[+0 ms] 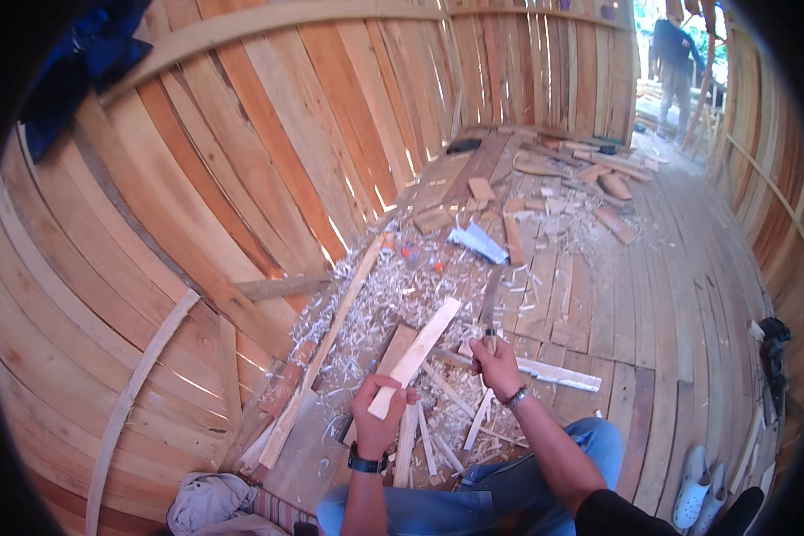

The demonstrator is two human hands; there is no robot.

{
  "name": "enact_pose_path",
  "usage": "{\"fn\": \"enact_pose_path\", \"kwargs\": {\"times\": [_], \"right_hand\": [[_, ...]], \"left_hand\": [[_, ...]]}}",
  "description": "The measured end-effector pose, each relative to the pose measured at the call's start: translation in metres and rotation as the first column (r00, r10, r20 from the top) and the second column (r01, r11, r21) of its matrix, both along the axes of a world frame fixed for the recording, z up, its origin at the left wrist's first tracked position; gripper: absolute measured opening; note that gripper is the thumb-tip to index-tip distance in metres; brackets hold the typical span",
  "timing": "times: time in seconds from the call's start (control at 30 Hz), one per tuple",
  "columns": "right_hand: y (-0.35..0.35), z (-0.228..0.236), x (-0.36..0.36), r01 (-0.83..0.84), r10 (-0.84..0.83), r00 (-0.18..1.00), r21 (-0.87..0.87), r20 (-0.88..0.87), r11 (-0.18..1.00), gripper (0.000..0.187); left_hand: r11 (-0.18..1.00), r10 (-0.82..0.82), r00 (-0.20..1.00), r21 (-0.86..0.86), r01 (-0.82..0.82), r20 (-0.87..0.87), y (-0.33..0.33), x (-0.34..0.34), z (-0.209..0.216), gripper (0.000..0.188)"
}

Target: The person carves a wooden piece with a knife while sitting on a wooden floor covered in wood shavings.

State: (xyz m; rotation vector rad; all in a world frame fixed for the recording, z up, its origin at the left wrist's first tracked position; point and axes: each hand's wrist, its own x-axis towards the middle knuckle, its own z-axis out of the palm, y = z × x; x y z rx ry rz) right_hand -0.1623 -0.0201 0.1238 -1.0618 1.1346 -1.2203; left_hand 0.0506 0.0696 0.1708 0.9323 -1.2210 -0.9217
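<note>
My left hand (377,416) is closed around the lower end of a pale wooden slat (427,341), which slants up and to the right. In my right hand (498,368) is the handle of a knife (490,299); its long dark blade points away from me, to the right of the slat. A gap separates blade and slat. Under both hands, several thin wood strips (426,439) and curled shavings lie on the floor between my jeans-clad legs (411,509). A wider brown board (391,353) lies partly hidden behind the slat.
Shavings (330,314) cover the plank floor ahead. A long strip (335,335) lies at left near the plank wall (232,170). Offcuts (612,185) are scattered farther off. White clogs (692,487) stand at lower right. Beyond the doorway, a person (674,71) stands.
</note>
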Motion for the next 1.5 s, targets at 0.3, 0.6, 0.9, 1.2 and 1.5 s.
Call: {"fn": "enact_pose_path", "kwargs": {"times": [0.3,0.6,0.9,1.2,1.5], "right_hand": [[0.169,0.136,-0.045,-0.182,0.299,0.751,-0.251,0.589,0.951,0.021],[0.264,0.175,-0.077,-0.069,0.242,0.885,-0.401,0.398,0.913,0.024],[0.31,0.198,-0.115,-0.001,0.177,0.93,-0.481,0.322,0.877,0.024],[0.326,0.214,-0.134,0.097,0.109,0.928,-0.515,0.356,0.852,0.026],[0.314,0.224,-0.144,0.08,0.07,0.972,-0.598,0.223,0.797,0.023]], "left_hand": [[0.95,0.035,0.994,-0.304,-0.065,-0.1,0.184,-0.093,0.044,0.017],[0.879,0.158,0.898,-0.473,0.062,0.41,0.28,-0.119,0.052,0.03],[0.893,0.101,0.881,-0.432,0.124,0.462,0.327,-0.143,0.048,0.02],[0.967,-0.216,0.976,-0.142,0.211,-0.019,0.356,-0.168,0.052,0.031],[0.847,-0.493,0.868,0.197,0.495,-0.06,0.362,-0.177,0.056,0.028]]}}
